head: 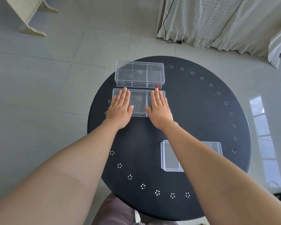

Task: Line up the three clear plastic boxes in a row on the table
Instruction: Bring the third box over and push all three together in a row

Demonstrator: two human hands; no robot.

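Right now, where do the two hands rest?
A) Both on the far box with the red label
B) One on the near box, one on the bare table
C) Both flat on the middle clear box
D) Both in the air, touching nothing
C: the left hand and right hand lie palm-down on the middle box, just behind which stands the far box.

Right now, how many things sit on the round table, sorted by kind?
Clear plastic boxes: 3 (far box, middle box, near box)
Hands lying flat on the middle box: 2 (left hand, right hand)
Total: 5
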